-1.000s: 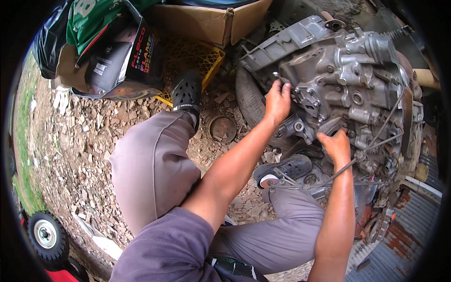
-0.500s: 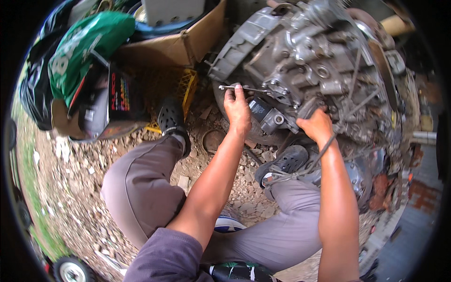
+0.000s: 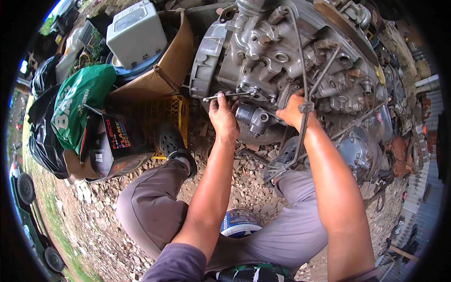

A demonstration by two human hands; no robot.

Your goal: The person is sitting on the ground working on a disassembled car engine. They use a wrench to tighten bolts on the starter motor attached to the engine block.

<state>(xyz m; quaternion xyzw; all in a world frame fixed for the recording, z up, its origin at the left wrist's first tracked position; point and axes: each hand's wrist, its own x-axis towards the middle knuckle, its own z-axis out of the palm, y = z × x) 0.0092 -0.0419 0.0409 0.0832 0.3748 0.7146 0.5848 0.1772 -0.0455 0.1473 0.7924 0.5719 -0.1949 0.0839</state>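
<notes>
A large, dirty grey engine [image 3: 282,57] lies in front of me. My left hand [image 3: 222,117] pinches a thin metal wrench [image 3: 235,94] between thumb and fingers. One end of the wrench sticks out to the left. The other reaches a small fitting [image 3: 249,90] on the engine's near side. Just right of that hand is a dark cylinder [image 3: 244,113] joined to a silver metal housing [image 3: 259,123]. My right hand [image 3: 297,111] is closed around a grey metal part [image 3: 285,96] low on the engine, its fingertips partly hidden. A bent metal rod [image 3: 302,61] passes over this hand.
On the left stand a cardboard box [image 3: 174,63] with a white appliance [image 3: 136,35], a yellow crate [image 3: 180,123], a green bag [image 3: 84,96] and a black printed box [image 3: 112,141]. A blue-and-white bucket [image 3: 240,223] is between my legs. A round metal housing [image 3: 354,155] lies at right.
The whole view has shifted, with the engine and both hands appearing farther left and the picture sharper. Both hands keep their hold, and the wrench stays at the same fitting.
</notes>
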